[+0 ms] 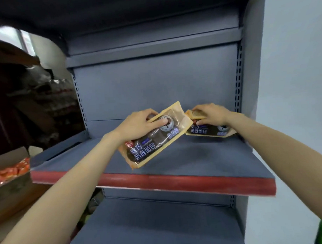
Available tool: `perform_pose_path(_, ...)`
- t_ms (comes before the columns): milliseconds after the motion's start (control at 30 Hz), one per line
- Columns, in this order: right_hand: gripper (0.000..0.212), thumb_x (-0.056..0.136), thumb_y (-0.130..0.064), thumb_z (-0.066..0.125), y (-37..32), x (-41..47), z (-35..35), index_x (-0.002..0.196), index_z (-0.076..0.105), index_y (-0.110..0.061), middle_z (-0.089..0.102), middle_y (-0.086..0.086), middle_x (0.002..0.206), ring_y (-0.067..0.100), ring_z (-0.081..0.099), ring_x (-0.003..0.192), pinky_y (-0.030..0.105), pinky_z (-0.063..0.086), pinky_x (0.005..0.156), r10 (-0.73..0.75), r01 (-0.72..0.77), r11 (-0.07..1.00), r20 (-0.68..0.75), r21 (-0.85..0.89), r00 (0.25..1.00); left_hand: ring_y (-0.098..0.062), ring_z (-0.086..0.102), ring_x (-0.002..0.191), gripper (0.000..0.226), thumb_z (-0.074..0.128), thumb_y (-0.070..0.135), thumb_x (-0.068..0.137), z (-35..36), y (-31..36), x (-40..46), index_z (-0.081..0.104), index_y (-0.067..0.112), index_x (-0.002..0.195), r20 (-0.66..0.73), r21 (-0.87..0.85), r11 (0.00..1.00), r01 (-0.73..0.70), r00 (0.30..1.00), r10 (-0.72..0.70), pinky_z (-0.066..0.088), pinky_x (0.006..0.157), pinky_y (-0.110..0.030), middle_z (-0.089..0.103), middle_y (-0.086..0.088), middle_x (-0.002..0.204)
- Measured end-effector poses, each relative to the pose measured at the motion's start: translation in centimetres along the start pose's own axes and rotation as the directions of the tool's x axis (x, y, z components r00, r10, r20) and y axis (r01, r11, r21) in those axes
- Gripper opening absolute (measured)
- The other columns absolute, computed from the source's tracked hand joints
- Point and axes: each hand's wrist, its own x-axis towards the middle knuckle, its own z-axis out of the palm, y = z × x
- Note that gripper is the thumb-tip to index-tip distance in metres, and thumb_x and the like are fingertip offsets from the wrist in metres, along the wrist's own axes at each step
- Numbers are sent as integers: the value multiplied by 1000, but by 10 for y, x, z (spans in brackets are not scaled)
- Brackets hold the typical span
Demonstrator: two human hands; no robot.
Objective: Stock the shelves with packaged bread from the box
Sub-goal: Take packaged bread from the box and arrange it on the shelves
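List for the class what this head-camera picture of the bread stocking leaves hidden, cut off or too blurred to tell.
- Head view: the box is cut by the left edge; its red contents are blurred.
- The right hand covers the top of the right bread pack.
- Whether the left bread pack, held by the left hand, touches the shelf is unclear.
- Goods at far left are too blurred to identify.
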Motion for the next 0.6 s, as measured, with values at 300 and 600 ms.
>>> perform_pose_path(300,35,92,-22,58,11,-32,-21,126,55,-15,59,-1,122,12,53,110,15,32,90,95,-18,926,-188,377,978,-14,59,102,54,54,70,79,28,12,35,52,31,116,-25,-124,990,62,998,-65,47,92,-38,63,10,112)
perform_pose_path(600,60,86,-39,62,-36,-85,-38,138,33,-28,48,-3,130,14,58,106,27,46,88,154,-28,746,-132,665,979,-12,65,92,45,62,57,81,47,40,41,51,22,107,-82,-683,724,95,975,-205,53,86,-36,64,1,110)
